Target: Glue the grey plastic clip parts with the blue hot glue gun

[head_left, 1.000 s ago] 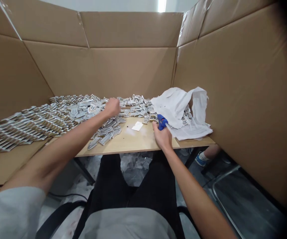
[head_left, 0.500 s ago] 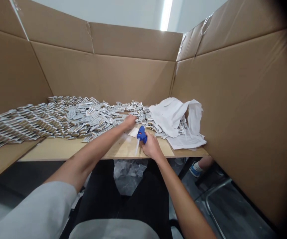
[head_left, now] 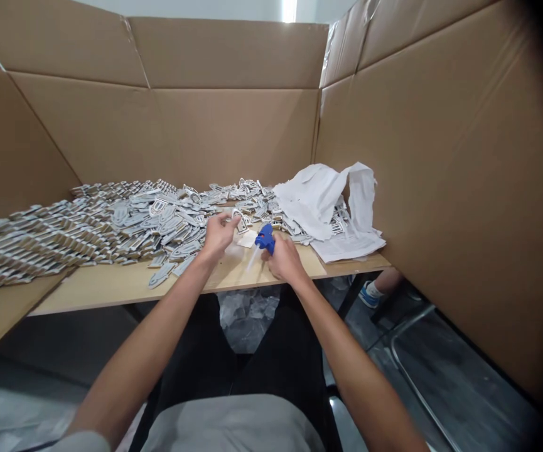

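Note:
My right hand [head_left: 284,257] is wrapped round the handle of a blue glue gun [head_left: 265,239], with a pale glue stick jutting from its back toward me. To the left, my left hand [head_left: 220,233] pinches a small flat cut-out piece [head_left: 241,222] with a dark and white outline, held just above the table. Between the hands a small white card [head_left: 247,238] lies on the wooden board [head_left: 200,276]. A loose heap of similar grey-white cut-out pieces [head_left: 172,226] spreads beyond and left of my left hand.
Overlapping rows of stacked pieces [head_left: 36,238] fill the left side. Crumpled white paper sheets [head_left: 321,194] cover pieces at the right. Tall cardboard walls [head_left: 233,125] enclose the table on three sides. Under the table at right, another person's shoe [head_left: 370,294] and a metal chair frame [head_left: 417,376] show.
My left hand has drawn back from the pile toward me and left, now with a cut-out piece in its fingers. The right hand keeps its grip on the glue gun. The view has shifted slightly.

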The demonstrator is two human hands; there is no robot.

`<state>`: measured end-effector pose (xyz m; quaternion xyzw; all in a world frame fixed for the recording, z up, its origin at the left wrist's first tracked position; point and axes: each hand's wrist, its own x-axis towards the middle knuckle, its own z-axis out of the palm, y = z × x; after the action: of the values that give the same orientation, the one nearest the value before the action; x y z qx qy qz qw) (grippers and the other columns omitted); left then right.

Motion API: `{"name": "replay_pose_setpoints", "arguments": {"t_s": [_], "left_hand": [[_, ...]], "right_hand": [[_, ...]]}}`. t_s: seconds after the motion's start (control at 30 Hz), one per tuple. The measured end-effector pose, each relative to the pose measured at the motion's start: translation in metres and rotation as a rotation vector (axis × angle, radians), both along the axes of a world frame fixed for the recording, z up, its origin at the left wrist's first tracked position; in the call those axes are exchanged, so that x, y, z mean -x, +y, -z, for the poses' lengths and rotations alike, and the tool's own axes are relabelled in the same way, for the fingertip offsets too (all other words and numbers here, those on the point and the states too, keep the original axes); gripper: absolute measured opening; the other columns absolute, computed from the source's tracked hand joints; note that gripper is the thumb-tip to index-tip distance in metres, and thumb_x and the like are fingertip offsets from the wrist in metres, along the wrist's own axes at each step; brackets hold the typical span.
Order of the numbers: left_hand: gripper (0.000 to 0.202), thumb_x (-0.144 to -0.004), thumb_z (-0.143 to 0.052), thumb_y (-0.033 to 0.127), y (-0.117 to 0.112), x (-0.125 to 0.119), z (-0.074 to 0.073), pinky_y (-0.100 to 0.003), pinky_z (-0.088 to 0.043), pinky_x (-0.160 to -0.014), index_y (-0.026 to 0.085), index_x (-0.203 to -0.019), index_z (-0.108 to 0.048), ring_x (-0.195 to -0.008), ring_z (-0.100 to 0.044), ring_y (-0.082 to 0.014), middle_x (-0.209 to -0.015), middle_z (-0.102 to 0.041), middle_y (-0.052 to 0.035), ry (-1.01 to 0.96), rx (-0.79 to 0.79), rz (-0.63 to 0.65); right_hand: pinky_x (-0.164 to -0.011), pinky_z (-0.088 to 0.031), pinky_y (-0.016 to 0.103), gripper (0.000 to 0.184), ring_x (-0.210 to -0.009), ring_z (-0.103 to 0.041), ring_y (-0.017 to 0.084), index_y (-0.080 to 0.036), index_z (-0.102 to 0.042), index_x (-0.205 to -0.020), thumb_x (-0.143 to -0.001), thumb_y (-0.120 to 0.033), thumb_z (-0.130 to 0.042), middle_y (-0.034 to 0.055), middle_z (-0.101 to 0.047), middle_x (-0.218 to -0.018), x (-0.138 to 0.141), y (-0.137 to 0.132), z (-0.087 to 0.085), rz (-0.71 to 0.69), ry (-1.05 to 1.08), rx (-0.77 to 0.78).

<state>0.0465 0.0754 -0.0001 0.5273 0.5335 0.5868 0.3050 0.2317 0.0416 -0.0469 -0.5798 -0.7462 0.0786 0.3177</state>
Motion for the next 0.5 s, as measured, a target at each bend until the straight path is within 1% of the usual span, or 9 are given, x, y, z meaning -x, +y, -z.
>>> {"name": "replay_pose_setpoints", "arguments": {"t_s": [0.03, 0.07, 0.1, 0.17, 0.23, 0.3, 0.37, 0.4, 0.5], "left_hand": [[0.022, -0.085, -0.073, 0.039, -0.011, -0.001, 0.003, -0.021, -0.029, -0.044, 0.018, -0.089, -0.067, -0.043, -0.045, -0.0106, -0.053, -0.049, 0.0051, -0.039, 0.041, 0.026], [0.022, -0.087, -0.071, 0.039, -0.021, -0.003, 0.007, -0.02, -0.031, -0.042, 0.018, -0.09, -0.064, -0.043, -0.049, -0.0111, -0.055, -0.054, 0.0037, -0.079, 0.084, 0.055], [0.021, -0.088, -0.07, 0.038, -0.029, -0.005, 0.01, -0.02, -0.034, -0.043, 0.018, -0.091, -0.062, -0.046, -0.056, -0.0126, -0.061, -0.06, 0.0011, -0.121, 0.119, 0.079], [0.021, -0.085, -0.071, 0.031, -0.042, -0.008, 0.017, -0.021, -0.045, -0.047, 0.018, -0.094, -0.058, -0.059, -0.07, -0.0171, -0.076, -0.07, -0.005, -0.209, 0.158, 0.107], [0.025, -0.08, -0.071, 0.025, -0.049, -0.01, 0.022, -0.024, -0.052, -0.052, 0.018, -0.098, -0.056, -0.068, -0.075, -0.0208, -0.083, -0.074, -0.0078, -0.28, 0.154, 0.108], [0.028, -0.076, -0.071, 0.023, -0.052, -0.009, 0.027, -0.025, -0.053, -0.053, 0.018, -0.099, -0.055, -0.068, -0.075, -0.0216, -0.081, -0.074, -0.0071, -0.333, 0.122, 0.097], [0.027, -0.074, -0.071, 0.026, -0.052, -0.007, 0.032, -0.024, -0.052, -0.052, 0.018, -0.095, -0.055, -0.065, -0.074, -0.0203, -0.076, -0.072, -0.0051, -0.375, 0.076, 0.079], [0.026, -0.074, -0.071, 0.028, -0.051, -0.007, 0.035, -0.023, -0.051, -0.051, 0.018, -0.093, -0.055, -0.064, -0.073, -0.0191, -0.074, -0.071, -0.004, -0.388, 0.055, 0.067], [0.026, -0.074, -0.072, 0.031, -0.05, -0.006, 0.042, -0.022, -0.05, -0.051, 0.019, -0.088, -0.055, -0.058, -0.069, -0.016, -0.069, -0.069, -0.0021, -0.368, 0.024, 0.031]], "right_hand": [[-0.091, -0.049, 0.039, 0.033, -0.109, -0.065, 0.034, -0.016, -0.062, -0.12, -0.088, -0.019, -0.067, 0.0152, -0.072, -0.106, 0.0, 0.001, 0.001, -0.011, 0.009, 0.005], [-0.091, -0.049, 0.038, 0.033, -0.108, -0.066, 0.033, -0.017, -0.063, -0.12, -0.088, -0.018, -0.067, 0.0145, -0.072, -0.107, -0.001, 0.003, 0.002, -0.022, 0.029, 0.008], [-0.09, -0.049, 0.037, 0.032, -0.106, -0.066, 0.032, -0.017, -0.062, -0.12, -0.088, -0.017, -0.067, 0.0138, -0.072, -0.107, -0.002, 0.004, 0.003, -0.033, 0.06, 0.008], [-0.089, -0.049, 0.036, 0.029, -0.102, -0.067, 0.029, -0.017, -0.061, -0.119, -0.09, -0.019, -0.065, 0.0123, -0.072, -0.108, -0.005, 0.008, 0.006, -0.055, 0.14, -0.006], [-0.089, -0.049, 0.035, 0.028, -0.101, -0.067, 0.028, -0.017, -0.061, -0.117, -0.09, -0.024, -0.068, 0.0115, -0.072, -0.108, -0.007, 0.01, 0.009, -0.076, 0.196, -0.031], [-0.091, -0.049, 0.037, 0.038, -0.105, -0.065, 0.03, -0.017, -0.061, -0.115, -0.084, -0.031, -0.078, 0.0121, -0.071, -0.109, -0.008, 0.011, 0.01, -0.099, 0.185, -0.06], [-0.092, -0.049, 0.039, 0.046, -0.107, -0.063, 0.031, -0.018, -0.061, -0.113, -0.077, -0.035, -0.084, 0.0119, -0.07, -0.108, -0.006, 0.011, 0.011, -0.11, 0.143, -0.066], [-0.092, -0.048, 0.04, 0.045, -0.106, -0.062, 0.032, -0.018, -0.061, -0.111, -0.077, -0.035, -0.084, 0.0113, -0.07, -0.105, -0.005, 0.012, 0.012, -0.108, 0.126, -0.059], [-0.087, -0.049, 0.038, 0.03, -0.096, -0.063, 0.03, -0.02, -0.062, -0.106, -0.081, -0.026, -0.076, 0.0087, -0.07, -0.096, -0.003, 0.013, 0.013, -0.093, 0.115, -0.026]]}}
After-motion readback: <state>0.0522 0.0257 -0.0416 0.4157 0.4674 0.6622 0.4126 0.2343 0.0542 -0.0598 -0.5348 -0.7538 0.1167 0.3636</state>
